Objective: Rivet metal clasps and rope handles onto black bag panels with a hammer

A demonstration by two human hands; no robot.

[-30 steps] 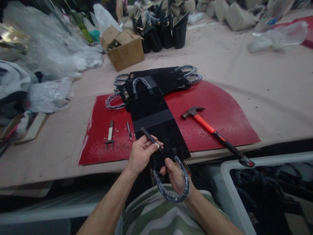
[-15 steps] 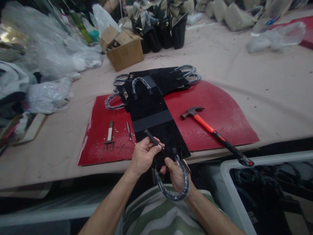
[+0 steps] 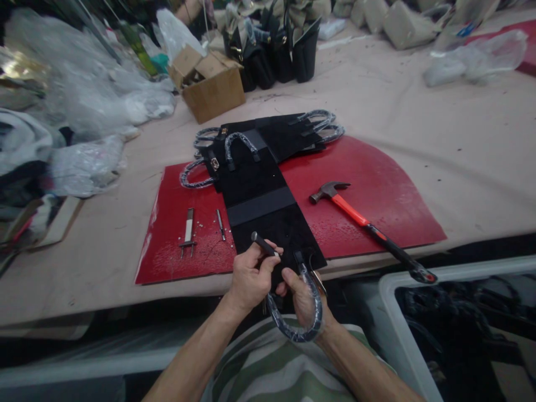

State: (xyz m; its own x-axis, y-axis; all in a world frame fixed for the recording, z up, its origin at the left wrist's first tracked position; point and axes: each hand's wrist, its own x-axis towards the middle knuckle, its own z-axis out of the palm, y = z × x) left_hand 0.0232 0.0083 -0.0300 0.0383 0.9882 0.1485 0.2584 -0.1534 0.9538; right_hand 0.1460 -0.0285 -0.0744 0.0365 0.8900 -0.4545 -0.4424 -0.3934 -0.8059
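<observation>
Left hand (image 3: 250,279)'s fingers are wrapped around a dark rod (image 3: 263,244), tilted over the black panel (image 3: 257,184). Right hand (image 3: 305,296) is half curled, gripping the panel's near end by a plastic-wrapped handle (image 3: 295,336). Panel runs across a red mat (image 3: 377,184), hammer (image 3: 352,212) to its right. Beyond, the pale table (image 3: 402,111) has a box (image 3: 220,92), black bags (image 3: 304,58) and plastic (image 3: 79,72) piled left.

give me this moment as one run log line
left hand: holds dark rod tool | right hand: holds near end of black panel, by wrapped handle | hammer: lying on red mat, handle overhanging
</observation>
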